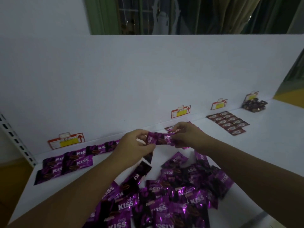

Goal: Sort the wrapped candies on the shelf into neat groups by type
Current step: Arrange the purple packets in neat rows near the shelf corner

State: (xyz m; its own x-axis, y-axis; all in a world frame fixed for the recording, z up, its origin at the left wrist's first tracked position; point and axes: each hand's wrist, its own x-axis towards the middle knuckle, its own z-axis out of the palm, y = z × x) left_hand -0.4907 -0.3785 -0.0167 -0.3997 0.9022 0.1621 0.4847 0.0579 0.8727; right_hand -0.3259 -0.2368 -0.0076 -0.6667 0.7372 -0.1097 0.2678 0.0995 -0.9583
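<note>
Two bare forearms converge near frame centre. The left forearm enters from the 7 o'clock corner and runs toward 1 o'clock. The left grip [136, 143] has curled fingers, with thumb and fingertips pinching the 9 o'clock end of a purple wrapped candy [162, 139]. The right forearm enters from the 4 o'clock edge and runs toward 10 o'clock. The right grip [189, 137], back of the hand uppermost, pinches the candy's 3 o'clock end. The grips do not touch each other.

Purple candy wrapper [160, 139] pinched between left hand [136, 143] and right hand [187, 135] above shelf [263, 145].
</note>
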